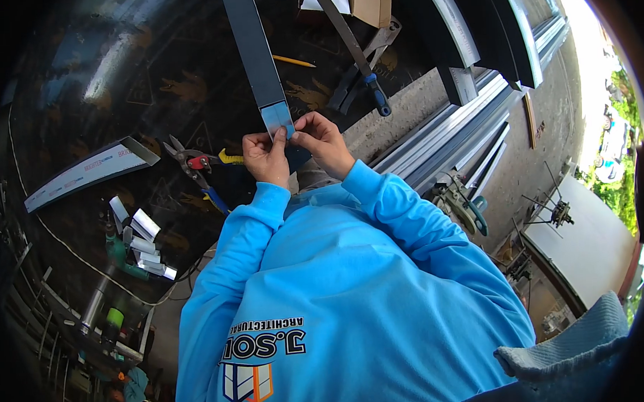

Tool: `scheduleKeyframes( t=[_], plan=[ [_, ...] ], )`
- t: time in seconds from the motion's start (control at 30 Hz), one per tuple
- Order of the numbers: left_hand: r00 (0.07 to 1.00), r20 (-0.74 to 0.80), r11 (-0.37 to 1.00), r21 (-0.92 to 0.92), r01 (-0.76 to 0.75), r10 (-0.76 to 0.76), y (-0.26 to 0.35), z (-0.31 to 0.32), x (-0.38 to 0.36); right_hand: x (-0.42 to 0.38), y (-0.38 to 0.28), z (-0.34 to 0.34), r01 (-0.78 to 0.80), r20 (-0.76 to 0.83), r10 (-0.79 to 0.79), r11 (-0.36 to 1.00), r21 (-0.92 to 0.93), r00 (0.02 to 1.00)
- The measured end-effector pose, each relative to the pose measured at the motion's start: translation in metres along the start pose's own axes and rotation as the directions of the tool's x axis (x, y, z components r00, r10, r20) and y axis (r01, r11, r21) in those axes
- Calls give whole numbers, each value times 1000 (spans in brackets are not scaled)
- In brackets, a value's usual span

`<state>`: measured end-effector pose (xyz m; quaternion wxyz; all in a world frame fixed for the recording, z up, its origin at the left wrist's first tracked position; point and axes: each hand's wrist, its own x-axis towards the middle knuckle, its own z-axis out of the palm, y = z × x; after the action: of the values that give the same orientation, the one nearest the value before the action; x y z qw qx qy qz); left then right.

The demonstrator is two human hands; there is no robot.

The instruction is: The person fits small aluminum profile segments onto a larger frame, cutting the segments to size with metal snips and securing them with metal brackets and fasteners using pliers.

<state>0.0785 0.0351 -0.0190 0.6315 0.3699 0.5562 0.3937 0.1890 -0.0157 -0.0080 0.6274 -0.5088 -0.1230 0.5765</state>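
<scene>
A long dark metal strip runs down the dark table toward my body, and its near end is a shiny bluish-silver section. My left hand is closed on that near end, thumb pressed on its face. Beside it, my right hand pinches at the right corner of the same end, its fingertips close to the left thumb. The fingers hide the very edge of the metal. Left of my hands lie tin snips with red at the pivot, next to yellow and blue handles.
A blue-handled file, a pencil and an open cardboard box lie beyond my hands. A film-covered metal piece and several silver offcuts are at left. Long metal profiles lie at right.
</scene>
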Motion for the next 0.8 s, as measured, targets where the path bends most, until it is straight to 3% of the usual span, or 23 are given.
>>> scheduleKeyframes(
  t=[0.4,0.57,0.8],
  plan=[
    [994,-61,995,21,93,-91,3,3,-4,-3,2,4,10,-31,-9,1000,15,999],
    [990,-52,990,-69,125,-128,3,4,-5,-3,6,-1,37,0,-37,999,30,999],
    [995,-39,994,-61,94,-96,2,1,-7,-5,7,0,44,12,-44,999,7,999]
  ],
)
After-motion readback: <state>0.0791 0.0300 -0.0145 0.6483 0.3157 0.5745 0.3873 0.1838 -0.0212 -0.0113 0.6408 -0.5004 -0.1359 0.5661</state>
